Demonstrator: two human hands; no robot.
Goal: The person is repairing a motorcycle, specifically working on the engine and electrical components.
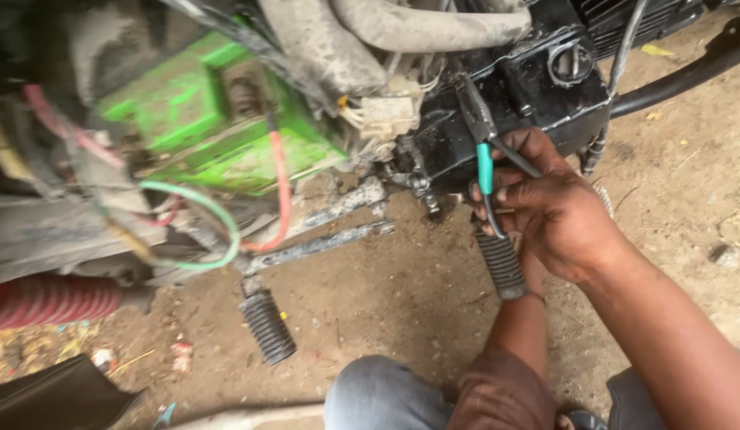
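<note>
Pliers (483, 151) with teal grips sit in our right hand (557, 215), fingers wrapped round both handles, the nose pushed up against the black engine case (537, 87) of a motorbike. Our left hand is mostly hidden behind the right one; only its forearm (517, 318) shows rising from below, so we cannot tell whether it grips anything, though it may be steadying the ribbed rubber footpeg (501, 263) just under the pliers.

To work well, we judge it best to keep the nose square on the part, squeeze evenly, and turn from the wrist without letting the handles slip.

Left of the engine case sits a green battery box (211, 127) with red (281, 183) and green (203, 231) wires looping down from it. Below the case a second footpeg (268, 326) juts out over bare dirt ground (386, 295). That ground gives open room beneath and to the right of the case; above it, hoses and a white plug (386, 115) crowd close, so the pliers have little room to swing upward.
</note>
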